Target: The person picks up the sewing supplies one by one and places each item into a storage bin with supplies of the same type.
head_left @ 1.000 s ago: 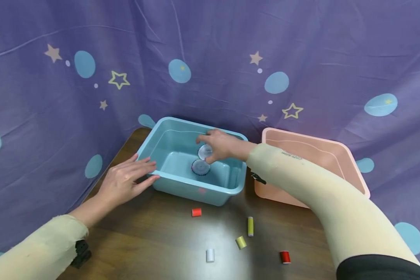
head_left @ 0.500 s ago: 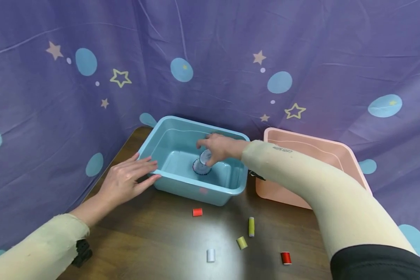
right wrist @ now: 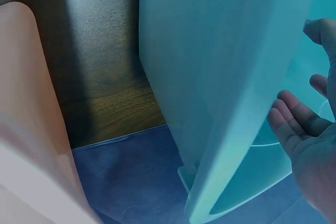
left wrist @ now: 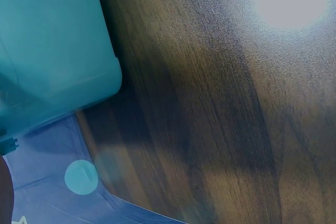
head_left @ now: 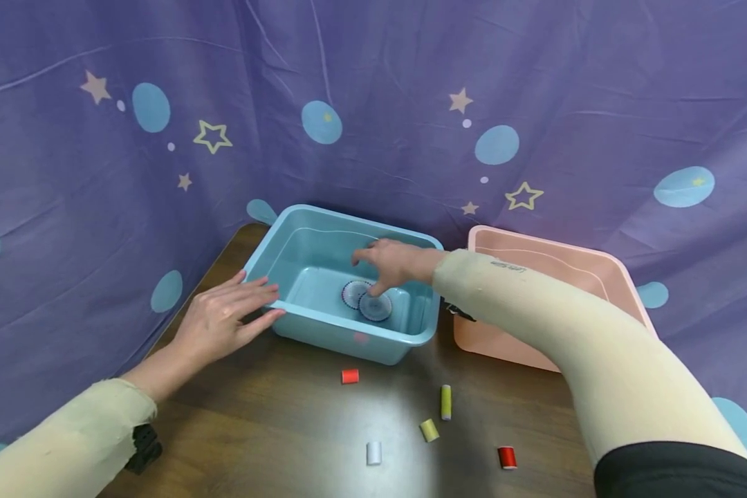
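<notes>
Two round, flat pin wheels with dark beaded edges lie on the bottom of the light blue basin (head_left: 342, 321). The nearer pin wheel (head_left: 375, 308) overlaps the farther pin wheel (head_left: 353, 293). My right hand (head_left: 393, 264) reaches into the basin just above them, fingers and thumb spread apart with nothing between them. In the head view its thumb tip sits at the edge of the nearer wheel. My left hand (head_left: 227, 317) rests with extended fingers on the basin's left rim, thumb along the near side. The right wrist view shows the right hand's fingers (right wrist: 299, 116) loosely bent inside the basin.
A pink basin (head_left: 498, 342) stands to the right, beneath my right forearm. Thread spools lie on the wooden table (head_left: 274, 429): an orange-red spool (head_left: 350, 376), a white spool (head_left: 373, 454), two yellow-green ones and a red spool (head_left: 507, 457). A purple curtain (head_left: 386, 69) hangs behind.
My right hand has lowered one pin wheel and let go of it; it now lies against the other on the basin's bottom. My left hand has stayed on the rim.
</notes>
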The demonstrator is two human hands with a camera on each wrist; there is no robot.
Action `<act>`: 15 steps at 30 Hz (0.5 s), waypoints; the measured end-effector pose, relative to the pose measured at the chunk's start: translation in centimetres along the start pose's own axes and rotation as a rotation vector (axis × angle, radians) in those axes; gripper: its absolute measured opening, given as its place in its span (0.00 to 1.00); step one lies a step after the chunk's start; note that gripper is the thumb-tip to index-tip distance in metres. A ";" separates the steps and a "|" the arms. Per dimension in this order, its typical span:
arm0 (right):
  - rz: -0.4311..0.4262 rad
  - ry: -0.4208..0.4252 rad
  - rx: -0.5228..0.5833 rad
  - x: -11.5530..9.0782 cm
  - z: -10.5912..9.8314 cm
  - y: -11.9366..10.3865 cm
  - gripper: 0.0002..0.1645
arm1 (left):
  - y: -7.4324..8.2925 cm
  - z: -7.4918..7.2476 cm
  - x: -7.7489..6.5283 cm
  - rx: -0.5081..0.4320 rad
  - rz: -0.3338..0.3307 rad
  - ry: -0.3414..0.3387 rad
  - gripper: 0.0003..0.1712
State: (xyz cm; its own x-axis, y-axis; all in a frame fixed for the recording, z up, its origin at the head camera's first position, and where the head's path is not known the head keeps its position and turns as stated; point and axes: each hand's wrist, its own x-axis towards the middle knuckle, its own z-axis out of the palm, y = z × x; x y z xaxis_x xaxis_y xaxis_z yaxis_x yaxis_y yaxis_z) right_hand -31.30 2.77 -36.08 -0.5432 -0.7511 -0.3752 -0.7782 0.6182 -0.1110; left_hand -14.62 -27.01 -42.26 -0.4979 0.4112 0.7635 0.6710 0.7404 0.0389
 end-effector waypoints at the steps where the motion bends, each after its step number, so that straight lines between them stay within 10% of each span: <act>1: 0.001 0.003 0.006 -0.3 -0.1 0.1 0.42 | 0.0 0.0 0.1 0.001 0.007 0.004 0.36; 15: -0.017 0.206 0.082 -6.0 -0.9 0.2 0.46 | 0.1 0.2 0.2 0.012 -0.002 -0.025 0.36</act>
State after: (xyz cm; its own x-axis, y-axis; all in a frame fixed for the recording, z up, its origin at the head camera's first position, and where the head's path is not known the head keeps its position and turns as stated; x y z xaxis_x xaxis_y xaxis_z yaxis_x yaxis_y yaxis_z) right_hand -28.47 7.22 -33.02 -0.5894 -0.7880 -0.1778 -0.7642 0.6152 -0.1936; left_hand -14.75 -26.75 -42.27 -0.5132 0.4226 0.7470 0.6632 0.7477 0.0327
